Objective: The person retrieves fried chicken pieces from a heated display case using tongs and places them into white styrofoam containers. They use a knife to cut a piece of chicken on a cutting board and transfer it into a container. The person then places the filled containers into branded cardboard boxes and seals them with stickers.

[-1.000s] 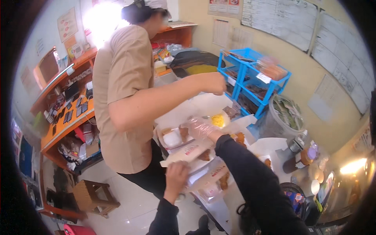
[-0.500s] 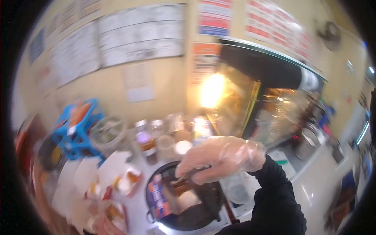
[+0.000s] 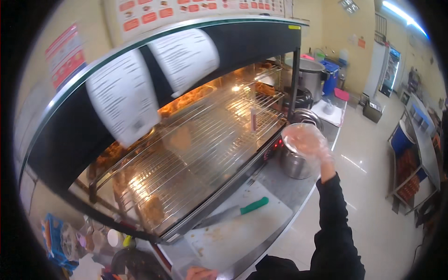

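Observation:
My right hand (image 3: 305, 141), in a clear plastic glove, reaches out over a steel pot (image 3: 297, 164) on the counter. Blur and the crinkled glove hide how its fingers lie, and whether anything is in them. Just behind that hand leans a round metal lid (image 3: 307, 118). At the lower edge only part of my left hand (image 3: 201, 273) shows, close to the near end of a white cutting board (image 3: 242, 231); its grip is cut off. On the board lie crumbs and a knife with a green handle (image 3: 254, 206).
A glass-fronted heated cabinet (image 3: 186, 154) with wire racks and fried food stands along the counter. Beyond it are a large stockpot (image 3: 311, 77) and a blue container (image 3: 330, 77). A steel shelf unit (image 3: 415, 149) stands across the tiled floor. Jars and a blue crate (image 3: 56, 242) sit lower left.
The view has swung right, toward the heated cabinet. My right hand has left the round black tray with the food box and is now over the steel pot.

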`<move>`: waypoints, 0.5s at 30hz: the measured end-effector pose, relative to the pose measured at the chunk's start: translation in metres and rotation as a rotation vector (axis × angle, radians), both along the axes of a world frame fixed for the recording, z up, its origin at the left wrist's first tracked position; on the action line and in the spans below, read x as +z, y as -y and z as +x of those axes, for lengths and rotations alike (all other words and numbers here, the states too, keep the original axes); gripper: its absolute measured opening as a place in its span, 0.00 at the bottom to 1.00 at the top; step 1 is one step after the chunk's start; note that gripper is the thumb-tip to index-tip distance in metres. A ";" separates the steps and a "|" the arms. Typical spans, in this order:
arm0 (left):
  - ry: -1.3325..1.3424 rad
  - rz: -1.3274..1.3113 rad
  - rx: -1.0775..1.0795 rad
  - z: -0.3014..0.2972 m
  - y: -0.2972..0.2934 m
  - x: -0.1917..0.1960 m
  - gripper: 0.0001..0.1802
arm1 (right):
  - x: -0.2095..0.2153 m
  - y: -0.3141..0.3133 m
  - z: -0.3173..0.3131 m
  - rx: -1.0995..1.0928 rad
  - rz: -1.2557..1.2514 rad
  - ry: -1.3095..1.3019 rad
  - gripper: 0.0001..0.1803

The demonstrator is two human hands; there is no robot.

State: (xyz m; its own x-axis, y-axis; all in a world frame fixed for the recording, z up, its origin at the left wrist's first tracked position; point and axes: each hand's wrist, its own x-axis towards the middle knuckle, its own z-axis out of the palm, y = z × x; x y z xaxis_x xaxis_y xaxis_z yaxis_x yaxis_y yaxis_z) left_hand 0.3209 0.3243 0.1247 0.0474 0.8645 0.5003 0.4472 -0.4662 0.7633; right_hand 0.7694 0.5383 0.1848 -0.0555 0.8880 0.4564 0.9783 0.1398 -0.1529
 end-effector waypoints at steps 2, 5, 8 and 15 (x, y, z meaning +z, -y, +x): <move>-0.032 -0.201 -0.189 0.031 -0.011 -0.014 0.04 | -0.034 -0.074 0.064 0.037 0.123 -0.082 0.16; -0.026 -0.391 -0.296 0.065 -0.027 -0.024 0.02 | -0.004 -0.129 0.054 -0.093 0.124 -0.138 0.21; -0.026 -0.470 -0.313 0.091 -0.042 -0.018 0.03 | 0.015 -0.180 0.055 -0.182 0.157 -0.221 0.21; -0.046 -0.541 -0.188 0.124 -0.080 -0.004 0.08 | 0.001 -0.276 0.086 -0.156 0.175 -0.157 0.22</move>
State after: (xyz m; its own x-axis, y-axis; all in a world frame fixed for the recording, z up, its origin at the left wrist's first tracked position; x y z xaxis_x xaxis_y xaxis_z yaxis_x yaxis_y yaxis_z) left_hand 0.4448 0.4047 0.1206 0.2364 0.9715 -0.0171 0.4330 -0.0896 0.8970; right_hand 0.8557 0.8145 0.1858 0.1593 0.7870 0.5960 0.9564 0.0266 -0.2907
